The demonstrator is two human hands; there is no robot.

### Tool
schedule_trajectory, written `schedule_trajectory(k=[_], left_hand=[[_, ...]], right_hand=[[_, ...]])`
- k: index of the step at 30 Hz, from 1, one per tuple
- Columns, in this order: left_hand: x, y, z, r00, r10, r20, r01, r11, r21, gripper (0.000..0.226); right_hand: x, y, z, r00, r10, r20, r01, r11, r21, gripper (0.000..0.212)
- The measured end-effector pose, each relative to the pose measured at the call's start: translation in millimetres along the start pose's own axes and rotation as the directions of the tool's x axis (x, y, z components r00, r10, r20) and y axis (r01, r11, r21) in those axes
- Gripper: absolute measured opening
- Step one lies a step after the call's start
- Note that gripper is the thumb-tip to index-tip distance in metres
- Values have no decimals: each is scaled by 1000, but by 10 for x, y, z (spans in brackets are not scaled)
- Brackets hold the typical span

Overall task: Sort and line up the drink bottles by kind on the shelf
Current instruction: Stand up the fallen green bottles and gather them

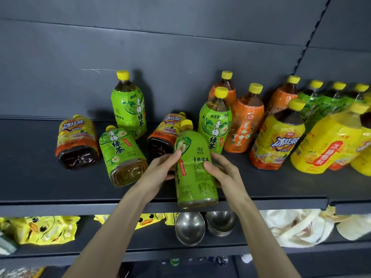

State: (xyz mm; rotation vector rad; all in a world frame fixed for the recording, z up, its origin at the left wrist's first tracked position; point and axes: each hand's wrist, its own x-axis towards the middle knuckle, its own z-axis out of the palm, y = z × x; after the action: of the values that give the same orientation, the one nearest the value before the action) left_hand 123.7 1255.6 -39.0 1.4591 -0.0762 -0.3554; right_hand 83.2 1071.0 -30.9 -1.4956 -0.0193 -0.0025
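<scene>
The left hand [160, 170] and right hand [221, 172] curl round a green tea bottle [195, 163] at the shelf [60, 187] edge. Just left of it, a second green bottle [122, 155] lies toppled.

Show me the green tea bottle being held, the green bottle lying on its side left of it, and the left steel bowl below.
Held green tea bottle [193, 149]: head view, upper label.
Lying green bottle [122, 153]: head view, mid label.
Left steel bowl [189, 227]: head view, shiny middle.

Both hands grip one green tea bottle [195, 169] at the shelf [60, 189] edge: left hand [160, 169] on its left side, right hand [221, 171] opposite; two more green tea bottles stand upright behind.
</scene>
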Motion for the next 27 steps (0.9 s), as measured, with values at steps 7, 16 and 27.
schedule_trajectory(k=[7,16,27], left_hand=[[90,205,85,985,137,-103,-151,978,-141,66],[247,235,181,844,421,-331,-423,903,72,55],[251,253,164,777,580,-243,-530,812,244,42]], right_hand=[[209,-24,-69,995,-89,43,83,990,117,46],[376,-94,-122,976,-131,175,162,971,-174,75],[441,131,-235,986,-135,102,156,958,-241,96]])
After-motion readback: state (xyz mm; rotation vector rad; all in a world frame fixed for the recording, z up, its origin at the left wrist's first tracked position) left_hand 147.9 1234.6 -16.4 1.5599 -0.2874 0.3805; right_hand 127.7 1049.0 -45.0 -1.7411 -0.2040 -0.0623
